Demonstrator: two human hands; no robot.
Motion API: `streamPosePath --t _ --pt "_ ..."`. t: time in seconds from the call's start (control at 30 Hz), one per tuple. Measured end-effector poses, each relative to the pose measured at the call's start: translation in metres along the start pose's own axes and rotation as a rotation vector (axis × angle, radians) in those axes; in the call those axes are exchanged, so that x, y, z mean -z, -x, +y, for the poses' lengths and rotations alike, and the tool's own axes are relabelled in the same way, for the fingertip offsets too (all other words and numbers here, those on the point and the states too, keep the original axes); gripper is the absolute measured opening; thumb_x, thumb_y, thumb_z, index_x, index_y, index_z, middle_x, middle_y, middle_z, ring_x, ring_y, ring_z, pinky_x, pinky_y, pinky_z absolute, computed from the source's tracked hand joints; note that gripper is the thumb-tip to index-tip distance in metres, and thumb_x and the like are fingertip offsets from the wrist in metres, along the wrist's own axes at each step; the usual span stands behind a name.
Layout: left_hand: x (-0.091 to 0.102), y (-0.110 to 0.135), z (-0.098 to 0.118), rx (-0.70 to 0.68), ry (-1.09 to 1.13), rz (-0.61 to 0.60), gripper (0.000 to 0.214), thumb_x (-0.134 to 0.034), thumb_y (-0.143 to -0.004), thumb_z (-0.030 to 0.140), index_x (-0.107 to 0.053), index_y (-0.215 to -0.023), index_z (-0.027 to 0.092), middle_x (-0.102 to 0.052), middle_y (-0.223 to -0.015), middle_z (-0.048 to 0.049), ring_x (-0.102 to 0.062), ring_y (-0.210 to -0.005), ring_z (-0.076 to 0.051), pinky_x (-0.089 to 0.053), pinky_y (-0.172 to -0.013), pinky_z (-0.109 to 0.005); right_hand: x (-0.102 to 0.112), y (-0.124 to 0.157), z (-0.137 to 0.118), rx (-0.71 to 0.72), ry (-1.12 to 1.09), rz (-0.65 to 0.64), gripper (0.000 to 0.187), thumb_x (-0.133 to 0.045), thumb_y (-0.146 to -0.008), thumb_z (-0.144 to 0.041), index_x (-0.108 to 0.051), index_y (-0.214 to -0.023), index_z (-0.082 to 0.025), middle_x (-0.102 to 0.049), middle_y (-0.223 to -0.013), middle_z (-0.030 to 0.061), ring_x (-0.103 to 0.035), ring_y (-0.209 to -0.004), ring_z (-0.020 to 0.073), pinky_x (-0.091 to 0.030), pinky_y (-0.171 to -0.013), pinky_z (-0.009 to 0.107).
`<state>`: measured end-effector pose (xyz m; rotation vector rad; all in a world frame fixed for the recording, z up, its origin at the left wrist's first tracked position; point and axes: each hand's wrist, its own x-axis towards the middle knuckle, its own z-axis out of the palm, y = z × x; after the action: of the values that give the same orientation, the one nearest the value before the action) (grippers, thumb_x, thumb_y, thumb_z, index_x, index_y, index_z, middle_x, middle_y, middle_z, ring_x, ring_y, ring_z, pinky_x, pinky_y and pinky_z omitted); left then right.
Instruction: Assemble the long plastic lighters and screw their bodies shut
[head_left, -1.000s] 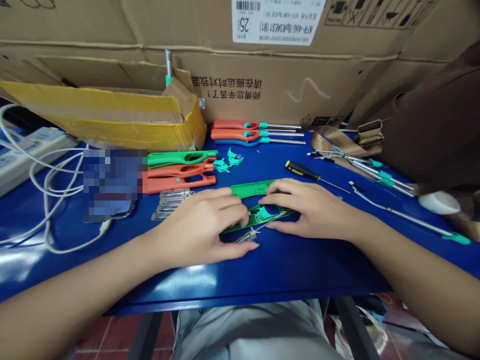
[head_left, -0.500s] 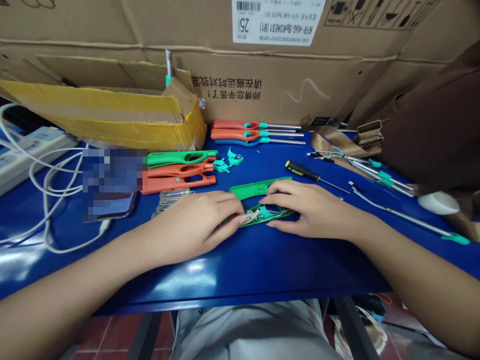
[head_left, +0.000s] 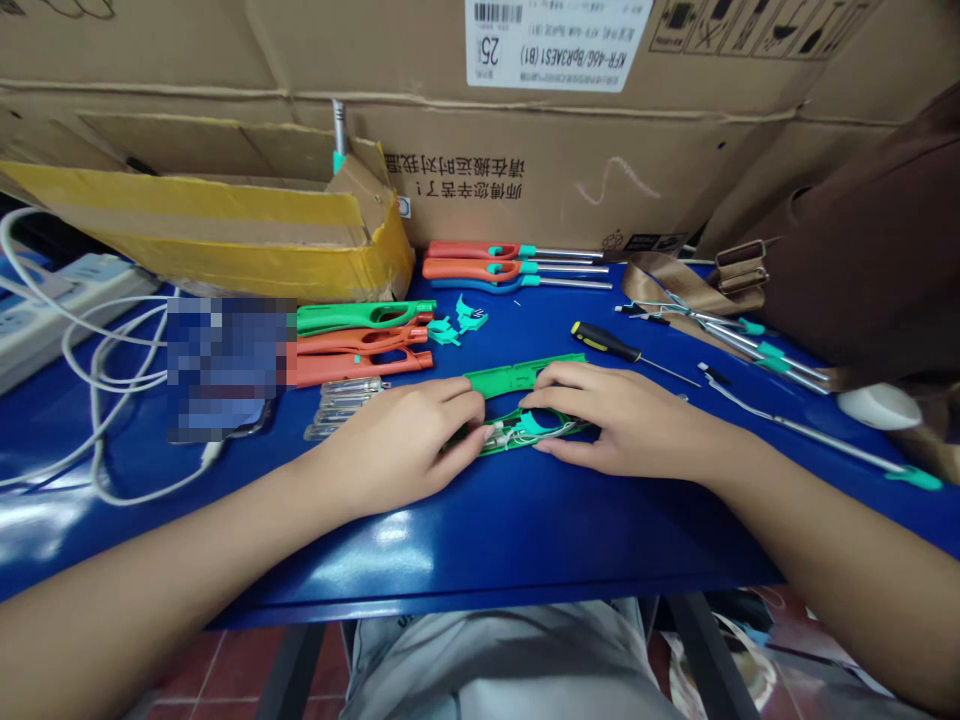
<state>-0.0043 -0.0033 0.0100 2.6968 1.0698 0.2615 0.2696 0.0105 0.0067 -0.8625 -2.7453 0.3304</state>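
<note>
An open green lighter shell (head_left: 529,432) with a teal trigger and white wires inside lies on the blue table (head_left: 480,530). My left hand (head_left: 401,445) pinches a small clear and metal part at the shell's left end, fingers closed. My right hand (head_left: 619,415) presses down on the shell's right end, fingers curled over it. The other green shell half (head_left: 510,379) lies just behind, between my fingertips.
Green and orange shells (head_left: 360,345), clear tubes (head_left: 341,405) and teal pieces (head_left: 457,322) lie at the left. Assembled orange lighters (head_left: 495,262), a screwdriver (head_left: 611,345) and metal rods (head_left: 757,345) lie behind and to the right. A phone (head_left: 225,365), white cables (head_left: 97,400) and cardboard boxes (head_left: 225,220) stand left and behind.
My left hand has slid up from the table's front to the shell's left end, bringing the small metal part against it. My right hand has stayed in place.
</note>
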Motion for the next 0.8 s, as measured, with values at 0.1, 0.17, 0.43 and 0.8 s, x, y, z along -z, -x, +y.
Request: streamPosePath --t 0.1,0.17,0.43,0.8 --pt "0.0012 0.0013 -0.0009 -0.023 0.026 0.065 0.021 -0.050 -0.104 0.031 -0.064 -0.097 0.018 -0.064 -0.094 -0.0029 -0.062 -0.078 -0.017 -0.042 -0.066 -0.029 -0.0006 0.0005 0.0004 0.004 0.003 0.007 0.031 -0.065 -0.097 -0.034 -0.067 -0.125 -0.020 -0.068 -0.121 0.0095 -0.067 -0.109 0.0250 -0.056 -0.089 0.038" --pt "0.0029 0.0027 -0.0014 -0.073 0.041 0.100 0.020 -0.053 -0.103 0.033 -0.066 -0.099 0.019 -0.065 -0.095 -0.0024 -0.063 -0.081 -0.017 -0.044 -0.068 -0.029 -0.0008 0.0007 0.0002 0.010 0.006 0.011 0.031 -0.065 -0.097 -0.034 -0.067 -0.125 -0.019 -0.068 -0.122 0.0098 -0.067 -0.109 0.0251 -0.056 -0.089 0.038" --pt "0.0031 0.0028 -0.0031 -0.130 0.091 0.068 0.017 -0.063 -0.100 0.031 -0.071 -0.095 0.017 -0.070 -0.090 -0.0027 -0.066 -0.083 -0.018 -0.048 -0.073 -0.030 0.0006 0.0004 -0.0008 0.000 0.005 0.006 0.030 -0.064 -0.098 -0.034 -0.067 -0.124 -0.019 -0.068 -0.123 0.0105 -0.068 -0.109 0.0256 -0.056 -0.089 0.038" --pt "0.0033 0.0007 -0.0011 0.018 0.250 0.122 0.012 -0.069 -0.095 0.029 -0.076 -0.100 0.020 -0.075 -0.089 -0.0018 -0.068 -0.080 -0.017 -0.050 -0.068 -0.028 0.0024 0.0005 -0.0016 -0.018 0.007 -0.024 0.030 -0.064 -0.098 -0.034 -0.067 -0.126 -0.021 -0.068 -0.126 0.0113 -0.069 -0.110 0.0263 -0.058 -0.089 0.040"
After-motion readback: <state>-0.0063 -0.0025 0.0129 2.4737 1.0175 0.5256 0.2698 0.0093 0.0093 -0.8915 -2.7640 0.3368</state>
